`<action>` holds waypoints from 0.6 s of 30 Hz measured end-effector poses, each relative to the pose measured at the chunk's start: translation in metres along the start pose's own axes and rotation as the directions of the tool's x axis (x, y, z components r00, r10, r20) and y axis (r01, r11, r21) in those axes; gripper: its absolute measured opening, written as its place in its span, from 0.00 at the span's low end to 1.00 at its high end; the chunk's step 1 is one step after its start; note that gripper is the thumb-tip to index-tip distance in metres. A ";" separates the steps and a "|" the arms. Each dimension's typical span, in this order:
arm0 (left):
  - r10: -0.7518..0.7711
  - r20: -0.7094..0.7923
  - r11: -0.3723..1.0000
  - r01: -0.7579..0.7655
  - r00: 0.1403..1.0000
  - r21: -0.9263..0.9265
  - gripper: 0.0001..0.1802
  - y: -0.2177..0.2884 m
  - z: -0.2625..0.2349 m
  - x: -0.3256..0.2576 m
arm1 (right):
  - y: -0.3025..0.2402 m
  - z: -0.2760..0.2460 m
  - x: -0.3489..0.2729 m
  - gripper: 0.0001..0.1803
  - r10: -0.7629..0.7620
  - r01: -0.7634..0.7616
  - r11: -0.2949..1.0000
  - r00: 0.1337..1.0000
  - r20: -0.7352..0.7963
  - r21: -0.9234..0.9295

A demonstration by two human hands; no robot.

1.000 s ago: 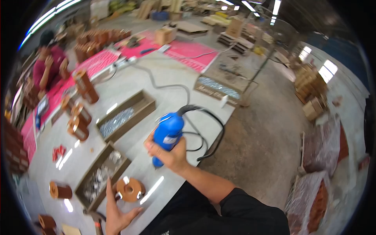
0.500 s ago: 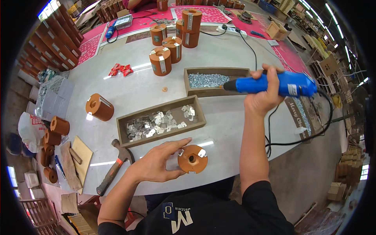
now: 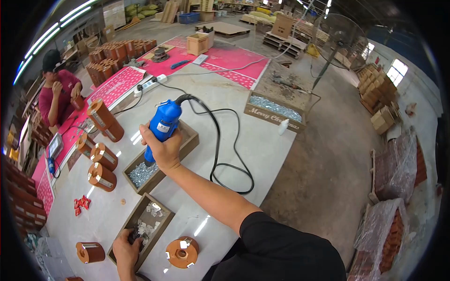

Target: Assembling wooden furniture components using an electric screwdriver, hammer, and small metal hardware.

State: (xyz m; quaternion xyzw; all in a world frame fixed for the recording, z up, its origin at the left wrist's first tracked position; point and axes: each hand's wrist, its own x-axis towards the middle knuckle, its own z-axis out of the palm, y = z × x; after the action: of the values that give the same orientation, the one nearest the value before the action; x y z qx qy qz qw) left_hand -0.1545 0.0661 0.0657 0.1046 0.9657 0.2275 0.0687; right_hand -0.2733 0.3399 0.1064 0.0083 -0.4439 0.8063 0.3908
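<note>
- Although there's a co-worker [image 3: 58, 96] over at far left, I'd ignore that end and mind my own two hands.
- Next come the red wrapped bits [image 3: 82, 204] and a lone brown cylinder [image 3: 93, 252] lying nearer my edge. Neither's in my way, imo.
- My left hand [image 3: 127, 248] is down in the tabs tray [image 3: 158, 240], thumb and fingers curled close together among the metal tabs [image 3: 149, 228]. Can't tell from up here if they're pinching one. I'd go for a single tab by its edges, nothing doubled up.
- Just beyond it sits the screws tray [image 3: 188, 145], with what look like small silvery screws [image 3: 141, 174] heaped at the near end.
- My right hand [image 3: 161, 146] has its fingers wrapped firmly round the blue driver [image 3: 165, 122], nose pointing down at that heap. Can't see whether there's a screw on the tip. I'd take just one and check it sits straight.
- The tabbed cylinder [image 3: 191, 256] stands end-up on the table, right of the tabs tray, nobody touching it. I reckon it'd want a steadying hand before any driving.
- Rightmost for me, the driver's black cable [image 3: 218, 145] loops over the tabletop. I'd leave slack so it doesn't tug.
</note>
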 end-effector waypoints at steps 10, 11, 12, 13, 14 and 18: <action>0.190 -0.301 0.980 -0.164 0.934 0.111 0.06 -0.017 0.011 -0.005 | -0.105 -0.025 -0.004 0.11 -0.005 0.024 0.973 0.996 -0.084 0.228; 0.216 -0.337 0.974 -0.178 0.917 0.140 0.06 -0.017 0.010 -0.008 | -0.109 -0.028 -0.007 0.11 0.000 0.018 0.975 0.997 -0.077 0.223; 0.231 -0.338 0.971 -0.193 0.912 0.143 0.06 -0.015 0.009 -0.011 | -0.115 -0.031 -0.012 0.11 -0.014 0.033 0.974 0.996 -0.083 0.224; 0.237 -0.392 0.971 -0.220 0.889 0.088 0.07 -0.012 0.009 -0.014 | -0.119 -0.034 -0.016 0.11 0.009 0.008 0.975 0.997 -0.075 0.221; 0.240 -0.443 0.967 -0.251 0.864 0.034 0.08 -0.010 0.008 -0.017 | -0.124 -0.036 -0.020 0.11 0.032 -0.017 0.976 0.997 -0.068 0.217; -0.033 -0.320 0.865 -0.133 0.947 -0.484 0.08 0.004 0.004 -0.042 | -0.142 -0.044 -0.032 0.13 0.090 -0.075 0.965 0.995 -0.048 0.250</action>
State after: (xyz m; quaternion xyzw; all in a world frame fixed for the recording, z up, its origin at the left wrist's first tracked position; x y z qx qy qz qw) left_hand -0.1121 0.0611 0.0672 0.0705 0.8689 0.4850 -0.0690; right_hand -0.1459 0.3940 0.1689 0.0148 -0.3278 0.8710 0.3657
